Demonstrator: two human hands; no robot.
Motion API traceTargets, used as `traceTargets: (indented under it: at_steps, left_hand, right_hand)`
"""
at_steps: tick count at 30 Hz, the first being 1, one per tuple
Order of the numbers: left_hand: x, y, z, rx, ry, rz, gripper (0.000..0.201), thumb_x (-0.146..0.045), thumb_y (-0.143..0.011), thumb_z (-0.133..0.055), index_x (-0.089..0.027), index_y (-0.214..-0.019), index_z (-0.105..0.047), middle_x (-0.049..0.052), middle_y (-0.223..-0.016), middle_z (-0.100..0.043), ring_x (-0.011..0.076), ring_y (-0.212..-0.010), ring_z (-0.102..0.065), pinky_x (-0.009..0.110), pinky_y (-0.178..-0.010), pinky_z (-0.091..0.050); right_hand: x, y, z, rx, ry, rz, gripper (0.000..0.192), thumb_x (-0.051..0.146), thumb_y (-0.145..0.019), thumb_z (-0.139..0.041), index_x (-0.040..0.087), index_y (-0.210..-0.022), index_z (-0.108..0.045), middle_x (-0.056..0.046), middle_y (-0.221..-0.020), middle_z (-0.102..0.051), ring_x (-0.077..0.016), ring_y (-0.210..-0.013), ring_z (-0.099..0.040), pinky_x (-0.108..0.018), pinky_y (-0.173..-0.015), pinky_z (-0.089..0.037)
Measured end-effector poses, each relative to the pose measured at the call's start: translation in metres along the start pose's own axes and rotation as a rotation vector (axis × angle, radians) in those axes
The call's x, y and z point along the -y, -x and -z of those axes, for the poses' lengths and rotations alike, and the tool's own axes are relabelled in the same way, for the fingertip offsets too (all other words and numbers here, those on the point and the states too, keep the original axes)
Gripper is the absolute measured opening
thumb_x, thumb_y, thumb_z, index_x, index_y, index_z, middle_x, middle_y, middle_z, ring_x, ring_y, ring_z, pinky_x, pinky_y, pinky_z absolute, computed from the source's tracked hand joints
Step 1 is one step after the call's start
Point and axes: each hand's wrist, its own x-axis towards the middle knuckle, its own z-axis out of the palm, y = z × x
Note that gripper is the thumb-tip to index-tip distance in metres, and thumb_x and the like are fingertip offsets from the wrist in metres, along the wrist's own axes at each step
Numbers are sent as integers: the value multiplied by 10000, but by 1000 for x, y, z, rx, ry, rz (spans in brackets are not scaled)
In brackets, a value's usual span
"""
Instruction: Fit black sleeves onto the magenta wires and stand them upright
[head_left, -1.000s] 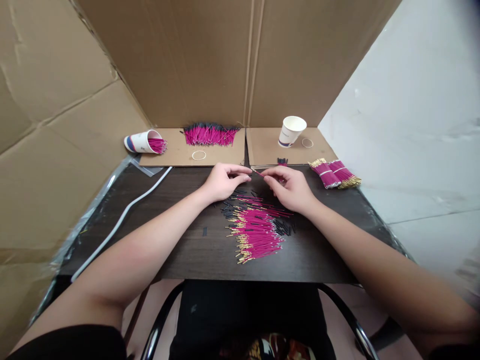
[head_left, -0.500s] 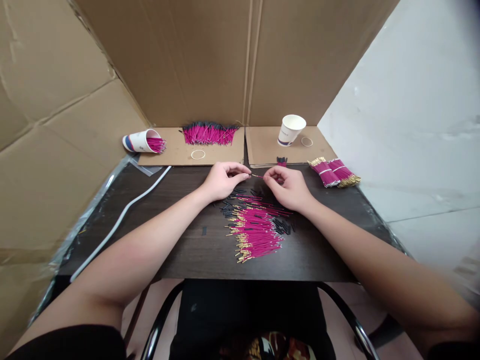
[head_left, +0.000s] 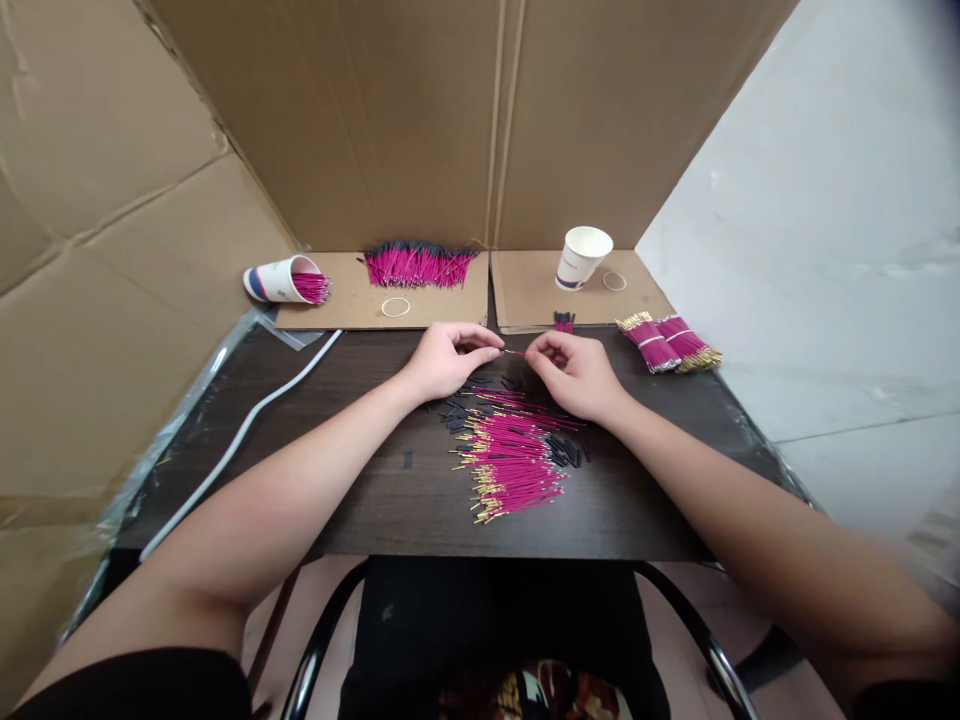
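Upright cup (head_left: 574,268), obstacle beyond right hand (head_left: 579,376)

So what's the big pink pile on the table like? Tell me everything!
The pile is many thin pink sticks lying flat, mostly side by side, with gold, metal-looking tips on the left and silvery ends on the right. It rests on the dark table, nearer the camera than the left hand and right hand. Small black tubes lie along both sides, a few on top.

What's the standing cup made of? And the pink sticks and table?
Standing cup: probably paper; smooth, white, thin rim. Pink sticks: maybe plastic covering, evenly pink; shiny gold ends look like metal. Table: dark wood grain shows, but could be printed covering.
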Motion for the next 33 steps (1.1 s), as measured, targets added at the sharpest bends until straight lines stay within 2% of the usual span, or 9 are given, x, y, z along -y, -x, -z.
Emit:
traceTargets:
  at_steps: [8,33]
  left_hand:
    - [0,0,0,19,53,-14,218,-254,-878,-891,-162,-1075,-873,106,-1047,-865,227,-969,-808,419,-1003,-651]
    - [-5,2,-2,70,21,-23,215,-246,-880,-891,-166,-1079,-887,107,-1043,-871,247,-990,-822,437,-1017,-655]
  right_hand:
    - [-1,0,0,18,18,-1,279,431,-1018,-677,202,-898,-783,-52,-787,-737,-225,-703,-643,-355,-663,-491]
    - [0,1,0,56,34,21,289,440,-1033,-672,204,-923,-798,-64,-826,-775,-236,-729,-677,-364,-692,-518]
